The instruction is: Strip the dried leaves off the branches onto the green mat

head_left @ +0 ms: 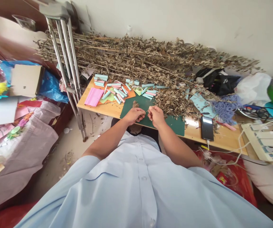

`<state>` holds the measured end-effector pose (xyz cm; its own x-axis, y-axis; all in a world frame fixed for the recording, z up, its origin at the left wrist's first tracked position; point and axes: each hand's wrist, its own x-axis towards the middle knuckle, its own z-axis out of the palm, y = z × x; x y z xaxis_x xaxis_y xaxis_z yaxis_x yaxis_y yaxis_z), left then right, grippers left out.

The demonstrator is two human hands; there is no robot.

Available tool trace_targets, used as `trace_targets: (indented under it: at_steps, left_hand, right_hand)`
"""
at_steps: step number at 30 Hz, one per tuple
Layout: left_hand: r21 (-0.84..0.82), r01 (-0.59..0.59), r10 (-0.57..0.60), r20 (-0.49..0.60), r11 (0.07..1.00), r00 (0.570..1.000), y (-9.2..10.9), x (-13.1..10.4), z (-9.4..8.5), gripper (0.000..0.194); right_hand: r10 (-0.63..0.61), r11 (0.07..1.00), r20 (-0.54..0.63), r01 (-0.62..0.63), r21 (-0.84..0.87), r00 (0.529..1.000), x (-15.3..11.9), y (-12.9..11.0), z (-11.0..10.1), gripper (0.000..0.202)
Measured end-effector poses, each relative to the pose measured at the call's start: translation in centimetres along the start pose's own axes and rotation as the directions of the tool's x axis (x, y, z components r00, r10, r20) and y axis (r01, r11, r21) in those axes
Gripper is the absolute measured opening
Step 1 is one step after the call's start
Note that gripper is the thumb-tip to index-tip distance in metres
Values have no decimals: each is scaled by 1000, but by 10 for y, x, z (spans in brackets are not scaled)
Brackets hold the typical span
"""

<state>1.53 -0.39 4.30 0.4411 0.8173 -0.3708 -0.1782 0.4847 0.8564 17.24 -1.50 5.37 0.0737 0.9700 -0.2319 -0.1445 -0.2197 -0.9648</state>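
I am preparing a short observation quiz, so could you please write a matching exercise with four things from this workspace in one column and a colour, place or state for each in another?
Column one
1. Phone
2. Crutches
3. Mat
4. Power strip

Column two
A. Dark green, lying flat, partly covered by dried leaves
B. Off-white, at the right end of the table
C. Black, with a white cable plugged in
D. Standing upright, with silver-coloured legs

Right pairs: 1-C, 2-D, 3-A, 4-B
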Motion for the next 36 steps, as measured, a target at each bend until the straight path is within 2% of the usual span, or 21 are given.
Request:
trace_targets:
  at_steps: [2, 5, 10, 12, 14, 15, 17, 20, 23, 27, 30, 36]
  left_hand:
    - [-27, -1, 1, -1, 1000, 1000, 1, 0, 0, 16]
    - [-84, -8, 6, -24, 996, 1000, 3, -2, 0, 17]
    - [-132, -28, 24, -31, 991, 999, 6, -5, 1, 17]
    - [-136, -31, 27, -30, 990, 999, 5, -5, 1, 18]
    - [-129, -31, 27, -30, 991, 999, 4, -4, 1, 19]
    - [-124, -31, 28, -28, 992, 999, 3, -4, 1, 20]
    - [-114, -38, 35, -24, 993, 999, 3, -4, 1, 21]
    - [-107, -41, 38, -28, 993, 999, 3, -5, 1, 20]
    - [-112, -37, 34, -34, 993, 999, 3, -5, 1, 21]
    - [-135, -52, 47, -39, 990, 998, 2, -3, 2, 23]
    - [-127, -44, 36, -59, 991, 998, 2, -2, 3, 23]
    - [-130, -47, 38, -66, 990, 997, 2, -1, 3, 23]
  right_hand:
    - [13, 1000, 32, -13, -3, 999, -5, -4, -2, 39]
    - [69, 993, 178, -50, -108, 982, -16, -11, -8, 34]
    - [222, 918, 416, -46, -393, 882, -35, -17, -22, 23]
    - [261, 880, 466, -10, -475, 845, -38, -15, -25, 17]
    - [272, 851, 489, 30, -524, 829, -40, -12, -27, 14]
    - [261, 840, 484, 50, -541, 835, -39, -10, -28, 12]
    - [188, 825, 436, 100, -557, 880, -37, -8, -28, 8]
    - [34, 843, 290, 128, -522, 956, -32, -6, -26, 10]
    - [-86, 861, 170, 159, -483, 982, -27, -4, -21, 12]
    - [-256, 785, 123, 281, -552, 959, -25, -1, -10, 12]
    - [-326, 707, 107, 317, -632, 939, -28, 0, -1, 9]
    - [-443, 495, 171, 399, -772, 880, -27, 7, 4, 11]
